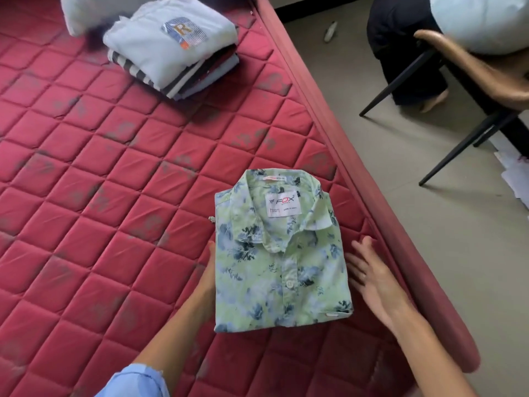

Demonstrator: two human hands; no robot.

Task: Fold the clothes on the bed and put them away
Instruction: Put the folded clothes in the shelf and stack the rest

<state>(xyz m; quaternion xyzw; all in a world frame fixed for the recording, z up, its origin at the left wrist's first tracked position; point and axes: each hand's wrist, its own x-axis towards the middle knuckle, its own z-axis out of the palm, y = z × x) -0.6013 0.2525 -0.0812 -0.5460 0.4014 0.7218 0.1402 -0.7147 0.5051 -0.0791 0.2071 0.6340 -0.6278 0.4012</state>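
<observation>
A folded green shirt (282, 253) with blue floral blotches lies collar-up on the red quilted mattress of the bed (100, 181), near its right edge, with a white neck label reading "FOX" and one front button showing. The left hand (209, 270) lies along the shirt's left edge; most of it is tucked against or under the cloth, so whether its fingers are curled or straight cannot be told. The right hand (372, 279) sits just beside the shirt's right edge with its fingers (359, 247) straight and spread, blurred, and whether they touch the cloth is unclear. Farther up the mattress, well apart from the shirt, stands a stack of folded clothes (171, 50), a pale top with a printed letter "R" uppermost and striped and dark pieces beneath it. A white pillow (80, 12) is cut off at the top edge. On the floor to the right stands a chair (472, 75) with black legs, and a seated person (406, 47) in dark trousers is only partly in view.
</observation>
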